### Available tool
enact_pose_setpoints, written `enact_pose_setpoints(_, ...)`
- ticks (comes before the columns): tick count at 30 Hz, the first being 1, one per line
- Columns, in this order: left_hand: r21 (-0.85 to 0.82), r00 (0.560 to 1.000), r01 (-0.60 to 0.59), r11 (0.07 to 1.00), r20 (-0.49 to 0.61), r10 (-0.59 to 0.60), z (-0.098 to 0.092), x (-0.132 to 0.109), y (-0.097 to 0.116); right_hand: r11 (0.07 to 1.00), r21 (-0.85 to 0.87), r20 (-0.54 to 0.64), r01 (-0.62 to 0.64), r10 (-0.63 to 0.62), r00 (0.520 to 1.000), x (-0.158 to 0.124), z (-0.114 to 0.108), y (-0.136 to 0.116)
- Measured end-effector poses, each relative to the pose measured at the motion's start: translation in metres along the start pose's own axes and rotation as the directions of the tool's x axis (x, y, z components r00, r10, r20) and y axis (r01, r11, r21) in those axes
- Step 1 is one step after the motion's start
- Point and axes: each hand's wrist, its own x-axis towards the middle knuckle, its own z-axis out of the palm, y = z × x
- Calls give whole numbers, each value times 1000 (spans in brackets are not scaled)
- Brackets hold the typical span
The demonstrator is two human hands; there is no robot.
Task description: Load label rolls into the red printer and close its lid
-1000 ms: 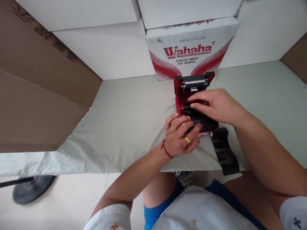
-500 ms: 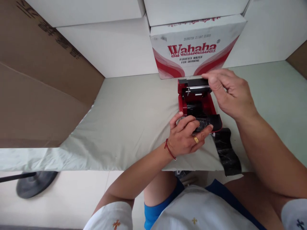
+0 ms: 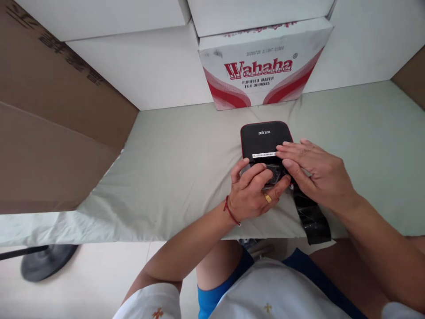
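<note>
A small black and red printer (image 3: 265, 137) rests on the cloth-covered table with its lid down. A white label strip (image 3: 264, 155) runs along the front of the lid. My left hand (image 3: 255, 190), wearing a gold ring, is closed over the printer's front edge, its fingers on the dark glossy film there. My right hand (image 3: 318, 170) lies on the lid's right front part with its fingers stretched out. A strip of shiny black film (image 3: 310, 217) trails from the front right of the printer and hangs over the table edge. The printer's inside is hidden by the lid.
Behind the printer stands a white and red water carton (image 3: 262, 71), among stacked white boxes (image 3: 166, 71). A large brown cardboard box (image 3: 59, 133) is on the left. The table's front edge (image 3: 149, 239) lies close to my body. A round black base (image 3: 48, 261) stands on the floor.
The printer's lid, raised before with the red inside showing, is now shut. My right hand came down and toward me with it. My left hand stays at the front edge.
</note>
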Motion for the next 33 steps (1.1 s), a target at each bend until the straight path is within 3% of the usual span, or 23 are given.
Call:
enact_pose_setpoints(9,-108,979,48,993,201,-25,-6,0,-2,998,-55,-48,-29,27,998,-6,7,-8)
enact_pose_setpoints(23,-113,974,-5,994,226,30,-10,3,-8,988,135,-218,-78,106,970,-5,27,-1)
enact_pose_setpoints(33,32,974,97,995,200,-102,-8,0,7,999,16,-212,30,-26,977,-14,27,-5)
